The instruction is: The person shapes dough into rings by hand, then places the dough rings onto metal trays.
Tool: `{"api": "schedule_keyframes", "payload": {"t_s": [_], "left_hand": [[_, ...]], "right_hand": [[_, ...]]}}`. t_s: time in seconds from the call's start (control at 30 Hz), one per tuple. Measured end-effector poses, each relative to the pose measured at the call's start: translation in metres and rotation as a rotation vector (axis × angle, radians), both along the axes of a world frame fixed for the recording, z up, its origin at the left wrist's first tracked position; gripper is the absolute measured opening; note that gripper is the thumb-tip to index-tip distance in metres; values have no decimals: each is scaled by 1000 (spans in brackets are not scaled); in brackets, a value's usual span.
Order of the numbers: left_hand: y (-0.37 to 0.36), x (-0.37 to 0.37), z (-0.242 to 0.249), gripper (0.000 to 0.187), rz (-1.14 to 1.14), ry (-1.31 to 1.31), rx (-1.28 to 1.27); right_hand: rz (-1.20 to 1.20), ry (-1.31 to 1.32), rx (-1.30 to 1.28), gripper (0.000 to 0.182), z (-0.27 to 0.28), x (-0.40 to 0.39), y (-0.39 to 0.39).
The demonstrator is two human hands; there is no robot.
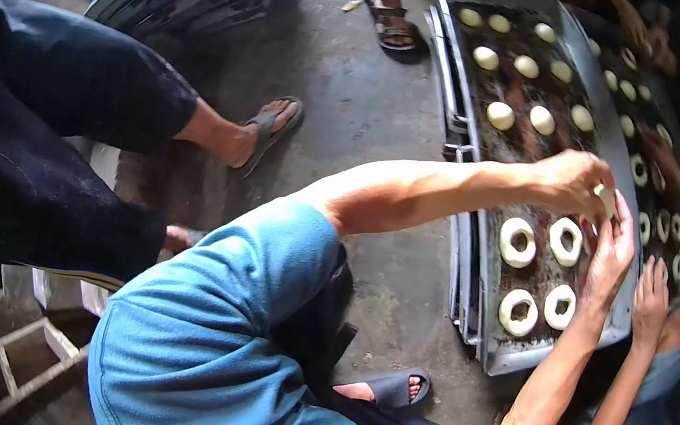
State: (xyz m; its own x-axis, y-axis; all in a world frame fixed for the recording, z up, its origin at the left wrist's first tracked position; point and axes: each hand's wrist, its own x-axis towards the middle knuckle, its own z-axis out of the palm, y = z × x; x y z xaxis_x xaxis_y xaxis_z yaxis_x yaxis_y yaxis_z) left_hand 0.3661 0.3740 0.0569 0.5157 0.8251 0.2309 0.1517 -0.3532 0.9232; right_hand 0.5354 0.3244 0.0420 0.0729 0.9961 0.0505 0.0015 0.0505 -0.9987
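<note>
- Near end of the tray (504, 356) on the floor: four dough rings (518, 312) sit apart; the next should land clear of them
- Right hand (615, 247) lies open-fingered against the dough piece (607, 200)
- Left hand (572, 180) pinches that piece; a light grip should keep its shape
- Farther off, round dough balls (500, 114) fill the tray

Left hand (574, 180) fingers curl over a pale piece of dough (606, 200); most of it hidden, shape not readable. Right hand (615, 247) covers the tray's (514, 351) right rim. A co-worker's hand (652, 293) beyond; that person's body lost in shadow. Far second tray (644, 92) blurred, upper end cut by the frame.
</note>
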Motion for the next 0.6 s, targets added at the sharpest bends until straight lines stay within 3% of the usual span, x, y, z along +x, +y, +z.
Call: {"api": "schedule_keyframes", "payload": {"t_s": [0.03, 0.23, 0.27, 0.33, 0.4, 0.43, 0.47, 0.5, 0.57, 0.6], "left_hand": [[5, 5, 1, 45, 71, 26, 81], [11, 32, -12, 59, 27, -42, -53], [0, 32, 1, 58, -17, -78, -265], [-5, 51, -28, 61, -61, -85, -155], [-5, 52, -20, 63, -57, -169, -148], [-3, 31, 15, 60, -177, -234, -459], [9, 33, 7, 58, -188, -459, -487], [22, 35, -3, 57, -198, -683, -515], [29, 30, -6, 44, -326, -850, -628], [24, 31, -5, 37, -398, -662, -600]], "right_hand": [[8, -29, -4, 38, 0, 9, 7], [-84, -22, 3, 37, 2, 9, 5], [-129, -43, 34, 36, 5, 16, 6], [-189, -75, 53, 35, 0, 37, 16], [-256, -300, 229, 26, -11, 37, 20], [-291, -464, 348, 22, -18, 33, 19], [-184, -454, 161, 24, -17, 25, 12], [-117, -642, 102, 29, -9, 20, 7], [-27, -200, 173, 24, -2, 38, 20], [-167, -174, 254, 17, 11, 52, 22]]}}
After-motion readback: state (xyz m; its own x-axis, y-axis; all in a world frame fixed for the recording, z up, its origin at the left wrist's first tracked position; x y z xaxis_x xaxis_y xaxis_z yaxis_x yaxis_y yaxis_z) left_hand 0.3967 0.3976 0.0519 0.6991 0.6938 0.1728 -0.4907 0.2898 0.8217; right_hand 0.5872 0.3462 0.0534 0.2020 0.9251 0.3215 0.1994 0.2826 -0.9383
